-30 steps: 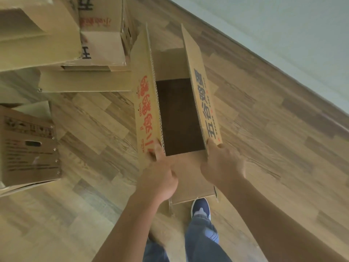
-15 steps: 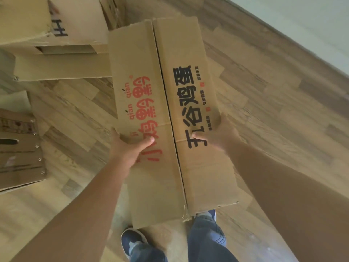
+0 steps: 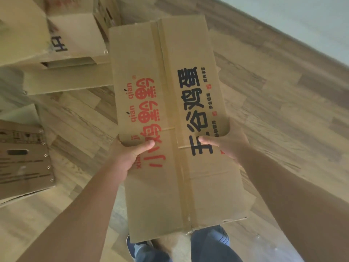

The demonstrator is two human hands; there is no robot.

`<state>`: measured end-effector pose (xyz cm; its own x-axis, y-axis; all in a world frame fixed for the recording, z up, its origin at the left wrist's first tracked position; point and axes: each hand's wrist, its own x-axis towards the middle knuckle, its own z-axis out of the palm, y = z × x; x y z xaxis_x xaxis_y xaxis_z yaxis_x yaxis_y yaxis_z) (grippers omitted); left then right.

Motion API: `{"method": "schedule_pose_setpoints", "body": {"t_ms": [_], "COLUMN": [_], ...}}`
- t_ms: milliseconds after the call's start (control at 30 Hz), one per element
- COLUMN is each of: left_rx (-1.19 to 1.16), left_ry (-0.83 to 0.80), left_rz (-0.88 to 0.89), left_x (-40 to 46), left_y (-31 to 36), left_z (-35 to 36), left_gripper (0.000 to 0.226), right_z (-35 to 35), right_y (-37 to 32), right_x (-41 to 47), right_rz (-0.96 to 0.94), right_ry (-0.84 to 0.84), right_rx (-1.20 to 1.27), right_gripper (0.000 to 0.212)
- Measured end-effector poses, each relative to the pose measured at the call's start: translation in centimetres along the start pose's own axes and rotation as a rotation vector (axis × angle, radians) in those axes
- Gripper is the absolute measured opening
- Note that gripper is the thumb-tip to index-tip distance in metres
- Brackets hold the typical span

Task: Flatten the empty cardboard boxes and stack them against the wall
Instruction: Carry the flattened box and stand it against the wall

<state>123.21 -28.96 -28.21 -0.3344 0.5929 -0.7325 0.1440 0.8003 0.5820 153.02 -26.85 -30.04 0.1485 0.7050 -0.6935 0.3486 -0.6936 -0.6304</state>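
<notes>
A flattened cardboard box with red and black printed characters and a tape strip down its middle is held flat in front of me above the floor. My left hand grips its left edge, thumb on top over the red print. My right hand grips its right edge, thumb on the black print. The fingers of both hands are hidden under the cardboard. The pale wall runs across the upper right, beyond the box.
Several unflattened cardboard boxes are piled at the upper left. Another brown box with a handle slot lies at the left edge. Wooden floor spreads to the right. My shoes and jeans show below the box.
One second ago the box was open as a tube between my hands. It has since been pressed flat, and both hands have shifted to grip its outer edges.
</notes>
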Motion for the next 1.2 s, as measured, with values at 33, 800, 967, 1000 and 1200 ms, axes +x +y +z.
{"method": "schedule_pose_setpoints", "body": {"t_ms": [33,800,967,1000,1200], "left_rx": [-0.001,0.032,0.097,0.096,0.162], "left_ry": [-0.002,-0.358,-0.468,-0.501,-0.647], "left_rz": [0.01,0.657,0.757,0.768,0.834], "left_x": [-1.1,-41.6,-51.5,-53.0,-64.3], "left_y": [1.2,30.5,31.5,31.4,29.5], "left_z": [0.0,1.3,5.2,6.3,15.4], "left_gripper": [0.081,0.075,0.061,0.06,0.06], "right_z": [-0.9,-30.6,-36.5,-37.5,-45.3], "right_y": [-0.4,-15.1,-11.7,-10.9,-1.8], "right_x": [-1.0,-40.6,-50.3,-51.9,-60.7], "right_rz": [0.002,-0.321,-0.333,-0.337,-0.29], "right_ry": [0.01,0.601,0.74,0.765,0.922], "right_rx": [0.023,0.37,0.443,0.444,0.531], "right_gripper": [0.082,0.076,0.088,0.087,0.085]}}
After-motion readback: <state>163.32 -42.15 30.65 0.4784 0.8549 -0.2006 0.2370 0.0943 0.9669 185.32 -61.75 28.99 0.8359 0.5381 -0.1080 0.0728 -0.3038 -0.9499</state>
